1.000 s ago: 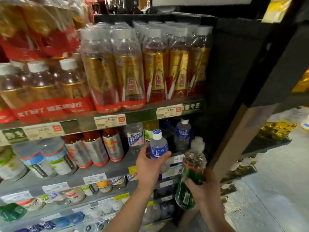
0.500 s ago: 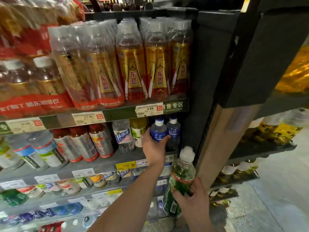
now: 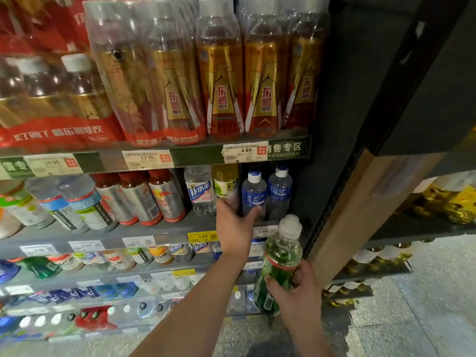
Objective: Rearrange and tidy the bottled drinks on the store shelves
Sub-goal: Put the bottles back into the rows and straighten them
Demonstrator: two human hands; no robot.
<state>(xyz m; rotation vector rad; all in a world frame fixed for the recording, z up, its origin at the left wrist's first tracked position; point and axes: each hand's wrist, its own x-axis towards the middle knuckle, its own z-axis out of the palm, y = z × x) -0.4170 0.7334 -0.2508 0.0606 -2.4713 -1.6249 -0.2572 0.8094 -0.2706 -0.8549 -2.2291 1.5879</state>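
A blue-labelled bottle (image 3: 254, 193) with a white cap stands at the right end of the second shelf (image 3: 164, 234), beside a matching blue bottle (image 3: 280, 191). My left hand (image 3: 233, 225) wraps its lower part, thumb across the front and fingers on its left side. Below and to the right, in front of the shelves, my right hand (image 3: 296, 292) grips a clear green-tinted bottle (image 3: 282, 253) with a white cap, tilted slightly to the right. The base of the blue-labelled bottle is hidden by my left hand.
Shrink-wrapped packs of gold-and-red drink bottles (image 3: 219, 81) fill the top shelf. A yellow-green bottle (image 3: 225, 180) and a clear bottle (image 3: 199, 191) stand left of my hand. Lower shelves hold lying bottles. A dark upright and a cardboard panel (image 3: 360, 210) close off the right.
My left hand carried the blue-labelled bottle up and back onto the second shelf beside its twin. The green bottle in my right hand stayed low. The view moved closer to the shelves.
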